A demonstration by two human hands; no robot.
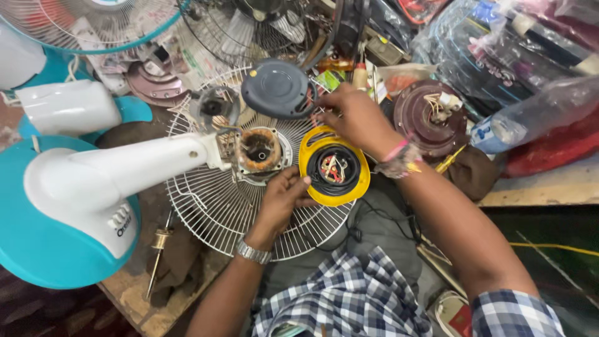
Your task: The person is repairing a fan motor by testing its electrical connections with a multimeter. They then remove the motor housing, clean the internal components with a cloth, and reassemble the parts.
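Fan stand: a big teal base (43, 249) with a white neck (112, 171) lies tipped over, left of the wire guard, the neck reaching in to the guard's upper middle.
Wire guard: a round white grille (218, 212) lies flat on the wooden tabletop (134, 293); everything below is placed from it.
Motor: bare copper windings in a metal frame (259, 150) sit on the guard's upper middle, at the end of the white neck.
Grey cover: a dark round cap (277, 89) stands tilted just above the motor, at the guard's top edge.
Yellow housing: a round yellow shell (334, 165) with black coiled wire and small red and white leads inside rests on the guard's right edge.
Right hand: the right hand (359, 118), a beaded band at its wrist, is over the guard's upper right; its grip is pinched on the grey cover's rim, fingertips between cover and yellow housing.
Left hand: the left hand (284, 196), a metal watch at its wrist, lies over the guard's centre; its grip is curled against the yellow housing's left rim, thumb on the edge.
Brown disc: a maroon round part (430, 115) with loose wires lies well right of the guard.
Soldering iron: a thin tool (159, 253) lies just off the guard's lower left.
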